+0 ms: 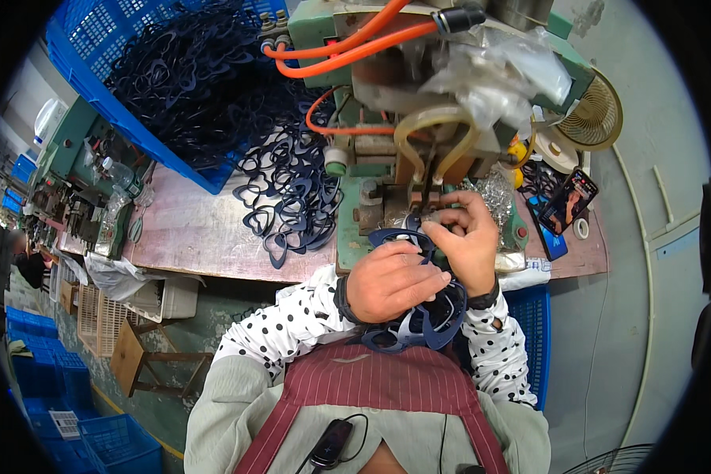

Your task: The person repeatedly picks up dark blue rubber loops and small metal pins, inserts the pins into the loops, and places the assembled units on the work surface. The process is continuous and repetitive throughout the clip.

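Note:
Before me is a green bench machine with two copper-coloured jaws. My right hand is just in front of these jaws, thumb and fingers pinched together; whatever small thing they hold is hidden. A dark blue eyeglass frame lies at the jaws, next to both hands. My left hand is closed over a bunch of dark blue eyeglass frames, which hang below it against my apron. Its fingers point toward my right wrist and partly cover the frames.
Many loose frames are heaped left of the machine, spilling from a blue crate. Orange hoses arch overhead. Right of the machine lie shiny metal bits, a lit phone and a small fan. Another blue crate stands below the table's right edge.

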### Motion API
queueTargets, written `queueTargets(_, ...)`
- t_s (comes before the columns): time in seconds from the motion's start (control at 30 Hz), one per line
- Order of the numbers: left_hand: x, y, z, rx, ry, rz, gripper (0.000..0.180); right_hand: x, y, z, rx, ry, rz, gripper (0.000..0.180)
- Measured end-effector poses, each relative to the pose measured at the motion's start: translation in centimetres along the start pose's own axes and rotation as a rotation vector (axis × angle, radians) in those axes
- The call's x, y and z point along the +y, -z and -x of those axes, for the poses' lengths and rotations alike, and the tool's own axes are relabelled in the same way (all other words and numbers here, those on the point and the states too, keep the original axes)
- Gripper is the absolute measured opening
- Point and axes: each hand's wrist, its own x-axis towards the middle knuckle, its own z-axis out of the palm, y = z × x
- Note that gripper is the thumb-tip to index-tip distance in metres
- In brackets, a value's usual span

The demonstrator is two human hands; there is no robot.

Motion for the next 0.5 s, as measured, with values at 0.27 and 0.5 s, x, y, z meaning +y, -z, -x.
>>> queueTargets(0.27,0.1,0.9,-0.9,0.002,-0.196,0.084,0.026,0.6,-1.3,-0.9,0.022,0.018,-0.224,0.048)
queueTargets(0.5,-2.6,-1.0,-0.5,-0.118,-0.207,0.225,0.034,7.7,7.1,-3.5,0.338,0.155,0.345,0.039)
